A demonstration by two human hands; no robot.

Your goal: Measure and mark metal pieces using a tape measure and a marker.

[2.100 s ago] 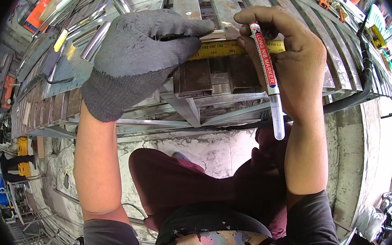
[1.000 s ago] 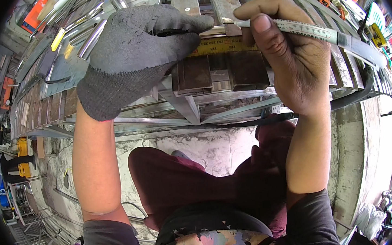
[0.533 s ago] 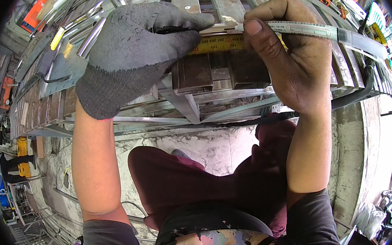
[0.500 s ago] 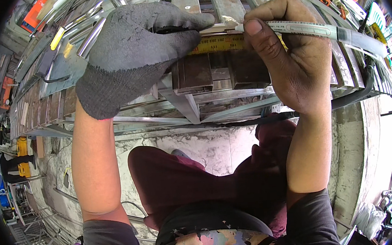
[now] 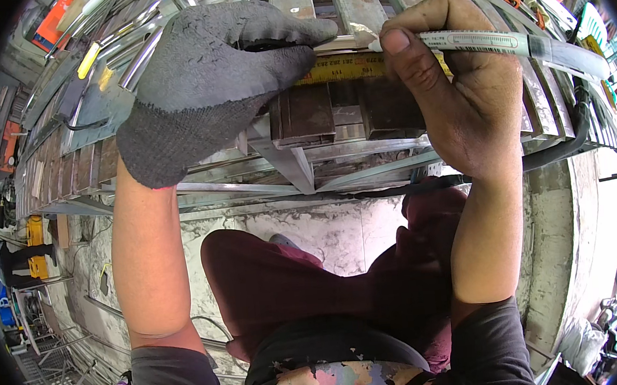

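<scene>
Grey-gloved left hand (image 5: 213,65) was closed on the tape (image 5: 345,70); bare right hand (image 5: 465,94) gripped a marker (image 5: 482,41) over the surface (image 5: 357,6).

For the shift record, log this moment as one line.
Left hand: gloved, at yellow tape | Right hand: bare, holding marker, tip pointing left | Metal slats: beneath tape

A metalworking workshop: a slatted metal bench (image 5: 90,171), shiny metal tubes (image 5: 141,62) on its left, a yellow measuring tape (image 5: 349,69), a stained floor (image 5: 342,244) below.
</scene>
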